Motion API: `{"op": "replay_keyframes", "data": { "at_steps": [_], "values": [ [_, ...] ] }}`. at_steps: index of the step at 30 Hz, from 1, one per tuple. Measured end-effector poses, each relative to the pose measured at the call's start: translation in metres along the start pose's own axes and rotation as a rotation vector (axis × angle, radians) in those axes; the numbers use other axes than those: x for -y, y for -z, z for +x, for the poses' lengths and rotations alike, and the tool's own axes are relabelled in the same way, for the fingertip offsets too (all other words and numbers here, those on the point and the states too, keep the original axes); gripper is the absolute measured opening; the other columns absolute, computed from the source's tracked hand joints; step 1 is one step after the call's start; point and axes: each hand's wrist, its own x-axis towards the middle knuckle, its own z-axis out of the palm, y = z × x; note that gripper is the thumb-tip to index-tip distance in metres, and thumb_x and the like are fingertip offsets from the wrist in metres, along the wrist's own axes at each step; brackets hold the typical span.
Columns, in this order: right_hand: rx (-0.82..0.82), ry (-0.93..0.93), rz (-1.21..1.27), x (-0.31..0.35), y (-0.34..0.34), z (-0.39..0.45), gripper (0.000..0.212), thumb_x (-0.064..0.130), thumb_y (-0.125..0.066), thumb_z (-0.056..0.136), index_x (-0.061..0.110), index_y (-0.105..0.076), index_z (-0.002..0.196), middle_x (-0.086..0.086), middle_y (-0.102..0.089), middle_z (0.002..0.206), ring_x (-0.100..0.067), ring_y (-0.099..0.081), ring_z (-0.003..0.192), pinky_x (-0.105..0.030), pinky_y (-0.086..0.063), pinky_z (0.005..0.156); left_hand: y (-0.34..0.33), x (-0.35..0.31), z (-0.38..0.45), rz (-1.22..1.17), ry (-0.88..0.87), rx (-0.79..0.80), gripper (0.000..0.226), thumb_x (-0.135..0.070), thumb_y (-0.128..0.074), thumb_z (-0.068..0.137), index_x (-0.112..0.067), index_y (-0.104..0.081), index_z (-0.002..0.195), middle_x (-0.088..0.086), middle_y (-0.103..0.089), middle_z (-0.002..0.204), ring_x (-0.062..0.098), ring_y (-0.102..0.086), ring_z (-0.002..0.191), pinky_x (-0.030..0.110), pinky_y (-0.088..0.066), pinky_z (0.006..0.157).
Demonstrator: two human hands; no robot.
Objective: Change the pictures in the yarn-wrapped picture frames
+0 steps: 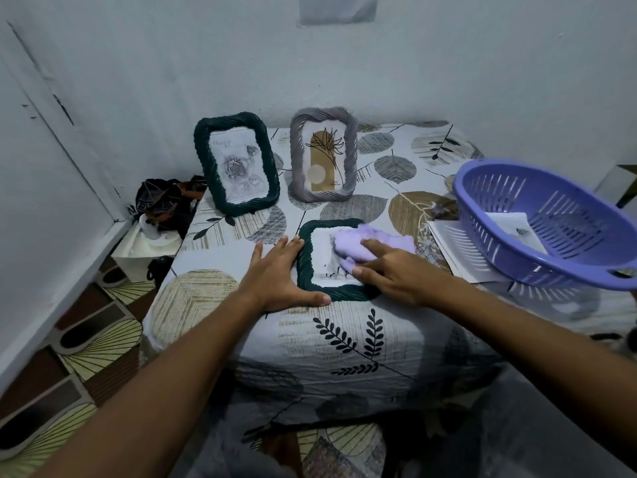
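**Lilac cloth pressed on a flat dark green frame**

While a dark green yarn-wrapped frame (312, 260) lies flat on the leaf-patterned tablecloth (344, 339), both hands work at it. The left hand (282, 281) lies flat and spread on the cloth at the frame's left edge, fingers straight against its side and thumb stretched along its near edge, gripping nothing. The right hand (393, 274) rests its extended fingers on a lilac cloth (362, 244) that lies over the right part of the frame's glass; the fingers press down rather than curl round it. Under the cloth a pale picture shows, though its drawing is too blurred to make out.

Behind, two more frames stand upright and tilted back near the wall: another dark green one (236, 163) on the left holding a grey drawing of roses, and a grey yarn-wrapped frame (322, 155) just beside it on the right holding a line drawing of a flower over a tan arch.

To the right a purple slotted plastic basket (551, 219) sits tilted, with a printed sheet (513, 225) inside it. More white sheets (455, 250) lie on the table partly beneath the basket. On the left, beyond the table edge, a dark bag (165, 201) rests on the floor by the wall.
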Motion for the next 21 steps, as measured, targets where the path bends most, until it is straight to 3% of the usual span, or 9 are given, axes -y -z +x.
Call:
{"op": "replay_keyframes", "data": {
  "at_steps": [5,11,13,17,21],
  "values": [
    [-0.056,-0.040,-0.062,0.000,-0.002,0.011,0.060,0.059,-0.021,0.096,0.025,-0.066,0.115,-0.015,-0.044,0.134,-0.029,-0.053,0.113,-0.035,-0.041,0.094,-0.001,0.002,0.001,0.008,-0.007,0.011,0.135,-0.094,-0.047,0.044,-0.023,-0.014,0.153,-0.003,-0.012,0.161,0.008,-0.002,0.147,0.048,0.007,0.119],
    [-0.094,-0.157,-0.005,-0.016,-0.005,0.058,0.055,0.059,-0.027,0.096,0.026,-0.058,0.128,-0.019,-0.044,0.130,-0.034,-0.050,0.115,-0.039,-0.033,0.099,0.000,0.002,0.001,-0.007,0.004,0.022,0.135,-0.095,-0.048,0.043,-0.024,-0.014,0.153,-0.004,-0.011,0.161,0.009,-0.002,0.147,0.047,0.008,0.119],
    [-0.088,-0.153,-0.020,-0.015,-0.007,0.066,0.056,0.059,-0.025,0.096,0.027,-0.054,0.133,-0.022,-0.040,0.136,-0.037,-0.043,0.124,-0.043,-0.031,0.104,0.001,0.001,0.001,-0.013,0.003,0.017,0.135,-0.094,-0.048,0.043,-0.024,-0.015,0.153,-0.004,-0.012,0.161,0.010,-0.003,0.147,0.047,0.008,0.119],
    [-0.015,-0.075,-0.033,-0.001,-0.011,0.061,0.053,0.055,-0.023,0.098,0.034,-0.038,0.144,-0.018,-0.006,0.159,-0.036,-0.001,0.147,-0.048,-0.004,0.117,0.000,0.002,0.001,-0.021,-0.016,0.004,0.135,-0.094,-0.049,0.044,-0.022,-0.017,0.153,-0.004,-0.014,0.161,0.008,-0.004,0.147,0.049,0.006,0.119],
    [0.057,0.099,-0.010,0.002,-0.016,0.035,0.067,0.067,-0.014,0.089,0.037,-0.044,0.140,-0.006,-0.008,0.160,-0.024,-0.003,0.148,-0.042,-0.003,0.120,0.000,0.004,0.000,-0.014,-0.019,0.003,0.135,-0.095,-0.048,0.043,-0.022,-0.018,0.153,-0.003,-0.016,0.160,0.008,-0.005,0.147,0.049,0.005,0.119]
  ]
}}
